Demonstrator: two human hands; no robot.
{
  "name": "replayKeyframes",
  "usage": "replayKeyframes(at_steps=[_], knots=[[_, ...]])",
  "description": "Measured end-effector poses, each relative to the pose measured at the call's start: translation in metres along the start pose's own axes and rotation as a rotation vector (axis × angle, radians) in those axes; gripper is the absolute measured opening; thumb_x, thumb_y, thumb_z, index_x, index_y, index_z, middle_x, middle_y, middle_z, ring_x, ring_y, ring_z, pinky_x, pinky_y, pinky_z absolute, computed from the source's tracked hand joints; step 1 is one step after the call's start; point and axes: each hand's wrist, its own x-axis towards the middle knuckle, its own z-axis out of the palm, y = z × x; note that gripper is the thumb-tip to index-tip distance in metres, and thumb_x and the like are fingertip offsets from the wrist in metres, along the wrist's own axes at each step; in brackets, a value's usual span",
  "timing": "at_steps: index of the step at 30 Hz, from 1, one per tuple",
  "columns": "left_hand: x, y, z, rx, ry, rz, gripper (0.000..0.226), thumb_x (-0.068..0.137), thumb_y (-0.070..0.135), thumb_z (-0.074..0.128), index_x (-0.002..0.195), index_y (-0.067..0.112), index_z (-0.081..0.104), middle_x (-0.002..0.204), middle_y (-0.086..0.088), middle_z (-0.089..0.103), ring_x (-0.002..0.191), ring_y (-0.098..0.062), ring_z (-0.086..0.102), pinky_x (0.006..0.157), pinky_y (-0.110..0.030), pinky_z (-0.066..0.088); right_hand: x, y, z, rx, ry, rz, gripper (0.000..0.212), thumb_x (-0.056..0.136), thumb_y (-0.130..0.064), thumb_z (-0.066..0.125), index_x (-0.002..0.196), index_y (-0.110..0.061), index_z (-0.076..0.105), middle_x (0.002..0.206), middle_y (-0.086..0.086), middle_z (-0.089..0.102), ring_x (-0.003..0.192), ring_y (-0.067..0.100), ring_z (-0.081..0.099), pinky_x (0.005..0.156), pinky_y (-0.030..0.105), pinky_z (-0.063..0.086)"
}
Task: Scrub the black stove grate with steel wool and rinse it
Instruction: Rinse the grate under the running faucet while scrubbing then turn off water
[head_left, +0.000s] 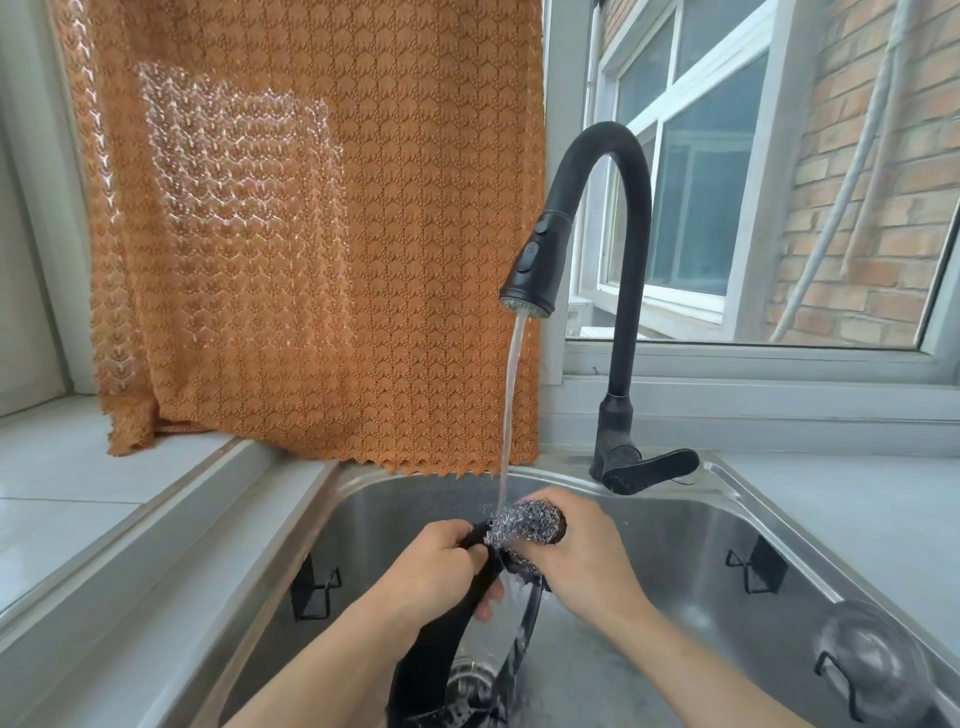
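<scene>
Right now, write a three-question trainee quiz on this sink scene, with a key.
1. True or false: water is running from the faucet.
2. Which hand holds the steel wool? A) left B) right
3. Fill in: the left hand grips the black ____.

Key: 1. True; the stream lands at the wool. 2. B, the right hand. 3. Stove grate, standing in the sink.
</scene>
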Motion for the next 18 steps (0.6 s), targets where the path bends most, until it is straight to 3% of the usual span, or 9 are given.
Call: replayKeyframes(at_steps=[3,6,9,11,14,18], knots=[[0.000,0.000,-0.004,-0.005,0.021,-0.010,0.025,0.107,0.004,0.038,0.099,-0.002,0.060,0.073,-0.014,0.069,0.057,-0.023,0.059,0.060,-0.029,0.050,0.001,-0.001,-0.001,-0.013,-0.034,-0.040,0.022,0.075,-0.013,0.088,0.090,-0.025,0.077,0.082,-0.015,0.075,0.078,-0.009,0.066,0.067,0.006,0.044],[0.001,-0.001,-0.008,-0.029,0.052,-0.048,0.023,0.108,0.005,0.039,0.103,-0.003,0.060,0.074,-0.013,0.070,0.057,-0.022,0.060,0.058,-0.028,0.050,0.003,0.005,-0.005,-0.046,-0.152,0.043,0.013,0.079,-0.020,0.086,0.089,-0.023,0.077,0.082,-0.011,0.076,0.074,-0.007,0.066,0.066,0.009,0.046],[0.001,0.001,-0.009,-0.060,0.082,-0.076,0.022,0.107,0.005,0.041,0.105,-0.004,0.061,0.073,-0.014,0.071,0.057,-0.022,0.062,0.056,-0.028,0.052,0.001,0.018,0.001,-0.072,-0.350,0.169,0.016,0.080,-0.029,0.081,0.087,-0.016,0.076,0.083,-0.002,0.077,0.078,0.010,0.072,0.076,0.030,0.057],[-0.001,0.002,-0.007,-0.063,0.075,-0.072,0.022,0.107,0.003,0.041,0.105,-0.005,0.061,0.075,-0.016,0.072,0.058,-0.022,0.063,0.058,-0.028,0.052,0.001,0.020,0.006,0.077,-0.346,0.309,0.020,0.081,-0.028,0.077,0.095,-0.015,0.076,0.087,0.002,0.078,0.082,0.017,0.074,0.077,0.036,0.060],[-0.002,0.001,-0.006,-0.020,0.044,-0.058,0.021,0.107,0.002,0.040,0.104,-0.002,0.061,0.079,-0.017,0.074,0.062,-0.021,0.066,0.066,-0.030,0.054,0.006,0.015,0.002,0.407,-0.217,0.574,0.029,0.082,-0.019,0.077,0.108,-0.012,0.069,0.093,0.006,0.078,0.081,0.018,0.074,0.061,0.028,0.057],[-0.004,0.003,-0.005,-0.017,-0.022,-0.046,0.021,0.105,-0.004,0.039,0.100,-0.004,0.060,0.076,-0.017,0.073,0.069,-0.027,0.066,0.074,-0.035,0.055,0.006,0.005,-0.010,0.743,-0.213,0.750,0.023,0.080,-0.009,0.073,0.102,-0.006,0.067,0.080,0.011,0.071,0.067,0.023,0.063,0.053,0.028,0.049]])
